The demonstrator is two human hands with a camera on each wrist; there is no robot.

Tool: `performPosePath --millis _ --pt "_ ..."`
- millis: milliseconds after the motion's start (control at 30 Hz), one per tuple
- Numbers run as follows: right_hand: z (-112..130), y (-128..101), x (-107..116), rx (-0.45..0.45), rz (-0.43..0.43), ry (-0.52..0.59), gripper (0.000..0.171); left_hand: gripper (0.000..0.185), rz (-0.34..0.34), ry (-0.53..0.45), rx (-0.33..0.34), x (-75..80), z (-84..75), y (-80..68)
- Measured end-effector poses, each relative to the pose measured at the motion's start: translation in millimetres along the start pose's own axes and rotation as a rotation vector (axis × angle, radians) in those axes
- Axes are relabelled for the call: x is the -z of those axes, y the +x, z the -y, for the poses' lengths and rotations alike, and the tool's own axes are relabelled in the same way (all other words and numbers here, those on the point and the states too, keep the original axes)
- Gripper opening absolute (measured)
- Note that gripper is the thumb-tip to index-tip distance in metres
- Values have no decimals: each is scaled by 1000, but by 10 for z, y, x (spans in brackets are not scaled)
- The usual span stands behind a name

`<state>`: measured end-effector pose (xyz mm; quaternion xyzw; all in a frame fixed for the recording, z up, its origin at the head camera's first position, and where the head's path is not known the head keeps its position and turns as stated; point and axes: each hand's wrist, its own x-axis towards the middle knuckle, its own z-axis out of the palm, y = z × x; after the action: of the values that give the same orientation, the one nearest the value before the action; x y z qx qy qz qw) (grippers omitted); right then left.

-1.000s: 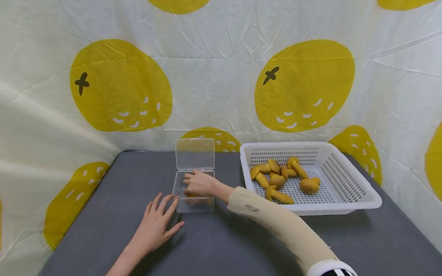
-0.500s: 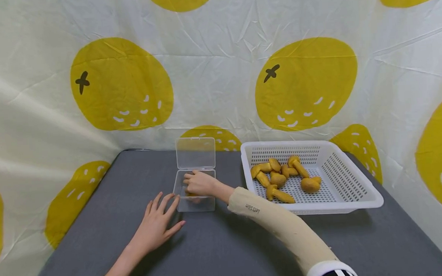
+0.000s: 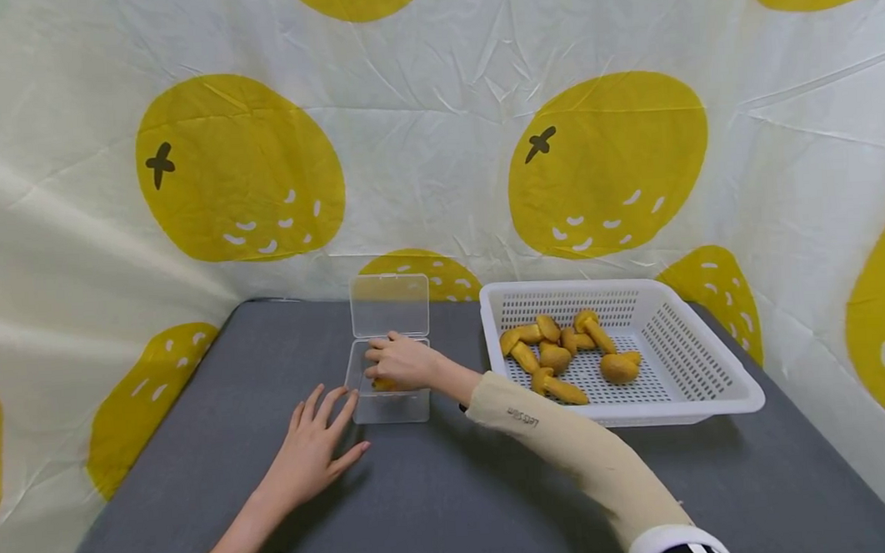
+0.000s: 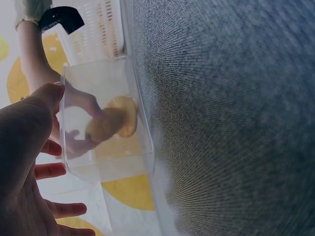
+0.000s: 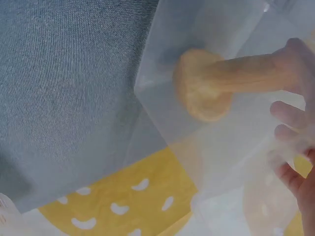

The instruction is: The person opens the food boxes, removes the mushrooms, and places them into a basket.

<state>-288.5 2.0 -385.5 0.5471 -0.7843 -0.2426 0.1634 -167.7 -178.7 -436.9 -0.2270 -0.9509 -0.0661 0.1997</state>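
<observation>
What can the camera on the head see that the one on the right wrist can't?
Only the head view shows the white basket holding more yellow mushroom pieces, the left hand lying flat on the grey table with fingertips at the box, and the box's raised lid.

Only the right wrist view shows, close up, the mushroom's cap and stem, the stem end at the fingers.

Both show the clear box, the right hand reaching into it, and the yellow-spotted cloth.
</observation>
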Motion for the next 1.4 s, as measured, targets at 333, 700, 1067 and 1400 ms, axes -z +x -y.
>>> performPosePath --millis 333,700,1067,1400 --pt "-80 -199 139 -27 -67 -13 31 71 0 1 1 -4 1 5" --pt "-162 -399 364 -110 -159 69 31 71 10 10 5 17 -3 12" --pt "-306 -648 546 -173 -293 115 26 70 8 8 11 29 -16 16" --pt "-445 -1034 656 -225 -333 182 27 71 -24 0 -11 38 -14 5"
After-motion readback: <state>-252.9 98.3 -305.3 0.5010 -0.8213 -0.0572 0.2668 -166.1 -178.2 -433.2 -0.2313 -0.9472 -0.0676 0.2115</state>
